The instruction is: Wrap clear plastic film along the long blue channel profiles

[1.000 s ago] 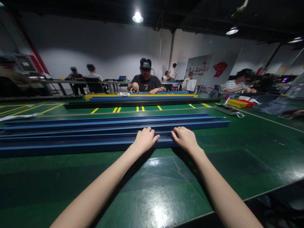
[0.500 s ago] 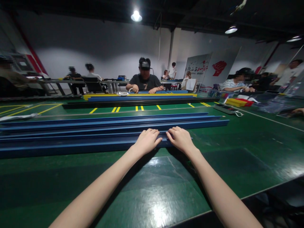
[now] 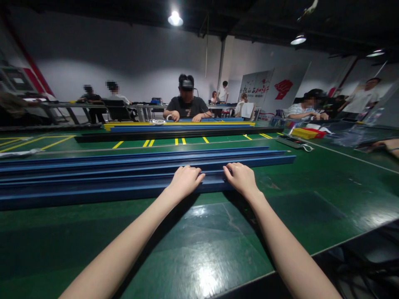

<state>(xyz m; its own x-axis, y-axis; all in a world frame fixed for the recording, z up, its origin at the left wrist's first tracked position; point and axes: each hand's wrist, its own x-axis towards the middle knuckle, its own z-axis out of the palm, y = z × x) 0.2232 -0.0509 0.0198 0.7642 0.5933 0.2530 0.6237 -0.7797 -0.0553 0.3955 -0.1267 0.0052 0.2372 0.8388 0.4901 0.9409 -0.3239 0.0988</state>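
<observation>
A long blue plastic channel (image 3: 102, 192) lies across the green table in front of me, the nearest of several alike. My left hand (image 3: 184, 179) rests over it, fingers curled across its far edge and thumb on the near side. Near its right end, my right hand (image 3: 241, 178) holds it the same way and covers that end. Between the two hands a short stretch of the channel shows. Just behind it lie more blue channels (image 3: 274, 160), roughly parallel, with their right ends reaching past my right hand.
Farther back are a black strip (image 3: 137, 136) and a yellow strip (image 3: 127, 124). A person (image 3: 187, 101) sits opposite. To the right lie a grey device (image 3: 293, 143), a yellow tray (image 3: 307, 133) and clear plastic (image 3: 346, 135). Another person's hand (image 3: 389, 144) enters at right.
My hands have moved apart along the channel, the left one leftward and the right one rightward. The channel's right end, visible before, is now covered by my right hand.
</observation>
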